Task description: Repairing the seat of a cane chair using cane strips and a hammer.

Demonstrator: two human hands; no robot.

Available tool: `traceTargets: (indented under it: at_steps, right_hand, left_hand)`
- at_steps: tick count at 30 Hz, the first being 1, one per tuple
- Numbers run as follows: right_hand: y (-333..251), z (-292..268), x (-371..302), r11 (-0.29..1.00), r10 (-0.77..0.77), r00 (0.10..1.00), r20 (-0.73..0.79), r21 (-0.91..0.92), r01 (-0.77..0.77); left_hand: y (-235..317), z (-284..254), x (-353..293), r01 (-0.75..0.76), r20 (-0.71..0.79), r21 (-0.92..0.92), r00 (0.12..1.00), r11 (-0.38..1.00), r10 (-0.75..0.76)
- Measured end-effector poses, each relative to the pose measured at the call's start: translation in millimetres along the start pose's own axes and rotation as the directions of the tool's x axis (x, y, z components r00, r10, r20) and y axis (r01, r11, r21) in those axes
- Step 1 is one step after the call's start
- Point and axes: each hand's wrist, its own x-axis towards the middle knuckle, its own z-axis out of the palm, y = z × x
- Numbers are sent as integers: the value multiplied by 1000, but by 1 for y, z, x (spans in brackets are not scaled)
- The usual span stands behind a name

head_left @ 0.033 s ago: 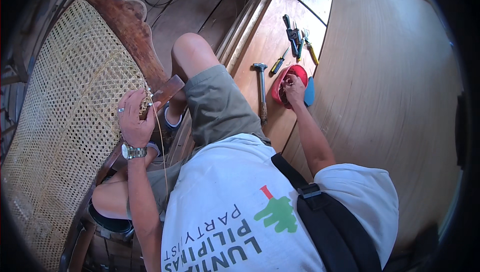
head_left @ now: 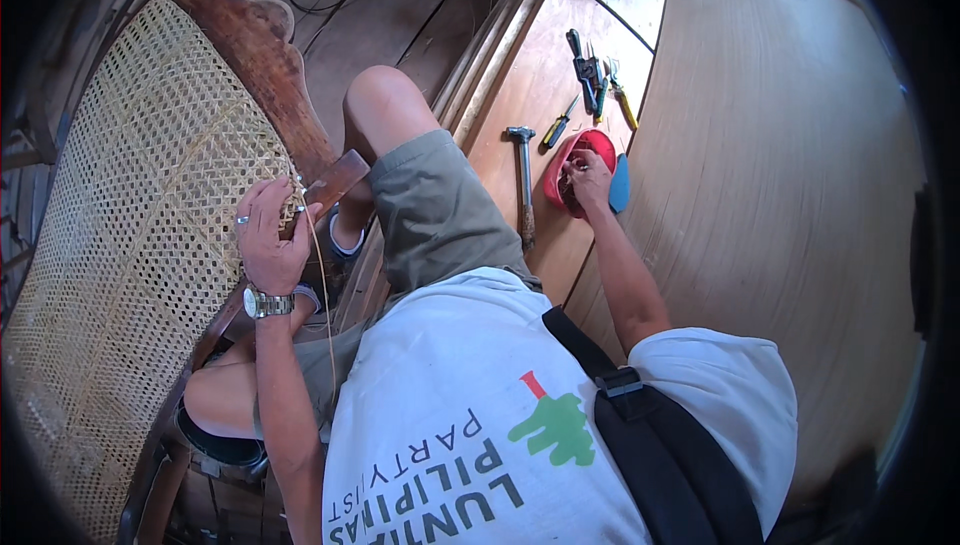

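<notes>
At the left stands a woven cane panel (head_left: 150,215) set in a curved brown wooden frame (head_left: 245,35). My left hand (head_left: 275,245) rests at the panel's inner edge, its bent fingertips pressed on the webbing where a thin cane strand (head_left: 323,295) comes out and hangs toward my lap. The thumb lies by a short wooden block (head_left: 338,181) on the frame; the grip itself is partly hidden. My right hand (head_left: 590,183) reaches into a red oval container (head_left: 553,185), fingers drawn together among small dark contents. Whatever they pinch is too small to make out.
Left of the container lies a hammer (head_left: 525,185). Beyond it are a yellow-handled screwdriver (head_left: 558,127), dark-handled pliers (head_left: 584,75) and a yellow-handled tool (head_left: 624,105). A blue flat piece (head_left: 620,185) touches the container's right side. A wide wooden board (head_left: 770,195) fills the right.
</notes>
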Motion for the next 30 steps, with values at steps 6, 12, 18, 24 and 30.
traceTargets:
  at_steps: [6,12,18,24,30]
  right_hand:
    - [24,14,7,981,79,995,-53,181,-68]
    - [34,-6,12,870,166,982,-91,482,-103]
    - [-85,-64,5,565,102,995,7,823,-64]
    - [-282,-45,-66,426,-327,883,337,886,-181]
    - [-379,6,-104,491,-562,550,618,784,-380]
  left_hand:
    - [0,0,2,-18,-32,-17,999,1000,18]
    - [-3,3,-3,33,-57,-53,998,998,-36]
    - [-9,8,-4,24,-106,-51,994,998,-29]
    - [-3,4,-5,36,-122,-168,991,985,-57]
    - [-6,-3,-1,27,-65,-195,997,980,-40]
